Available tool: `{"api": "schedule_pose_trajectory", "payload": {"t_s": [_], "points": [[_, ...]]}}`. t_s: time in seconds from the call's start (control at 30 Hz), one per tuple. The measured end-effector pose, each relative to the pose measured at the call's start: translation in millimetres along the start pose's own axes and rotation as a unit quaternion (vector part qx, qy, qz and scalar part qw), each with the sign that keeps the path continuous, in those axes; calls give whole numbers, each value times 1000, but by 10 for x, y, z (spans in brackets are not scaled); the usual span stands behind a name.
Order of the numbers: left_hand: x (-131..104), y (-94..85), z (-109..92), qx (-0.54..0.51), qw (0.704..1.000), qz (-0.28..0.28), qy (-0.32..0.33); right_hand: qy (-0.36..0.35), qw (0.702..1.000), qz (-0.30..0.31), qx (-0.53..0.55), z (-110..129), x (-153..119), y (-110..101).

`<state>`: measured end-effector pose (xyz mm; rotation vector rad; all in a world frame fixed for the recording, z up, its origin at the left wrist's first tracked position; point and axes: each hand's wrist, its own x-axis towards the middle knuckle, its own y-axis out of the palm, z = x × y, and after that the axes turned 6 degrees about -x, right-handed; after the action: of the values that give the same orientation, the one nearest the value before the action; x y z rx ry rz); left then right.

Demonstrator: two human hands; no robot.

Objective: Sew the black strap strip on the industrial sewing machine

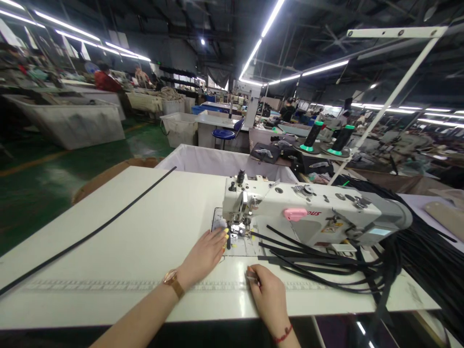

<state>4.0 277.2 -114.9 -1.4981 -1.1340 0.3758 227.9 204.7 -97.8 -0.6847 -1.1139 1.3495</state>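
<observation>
A white sewing machine (311, 212) stands on a white table (119, 241). My left hand (205, 253) lies flat on the table, its fingertips touching a narrow black strap (228, 240) at the presser foot (237, 229). My right hand (266, 295) rests near the front edge, fingers closed on a small metal tool (251, 277). Several black straps (308, 253) lie under the machine arm to the right.
One long black strap (90, 234) runs diagonally across the table's left side. A white fabric bin (217, 162) stands behind the table. Two thread cones (328, 137) stand at the back right. Other people and bins are far back left. Black straps hang at the right edge.
</observation>
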Motion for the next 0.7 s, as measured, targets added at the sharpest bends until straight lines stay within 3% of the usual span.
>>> {"api": "schedule_pose_trajectory", "payload": {"t_s": [0.7], "points": [[54, 67, 27, -12, 1000, -24, 13, -14, 1000, -12, -8, -14, 9, -17]]}}
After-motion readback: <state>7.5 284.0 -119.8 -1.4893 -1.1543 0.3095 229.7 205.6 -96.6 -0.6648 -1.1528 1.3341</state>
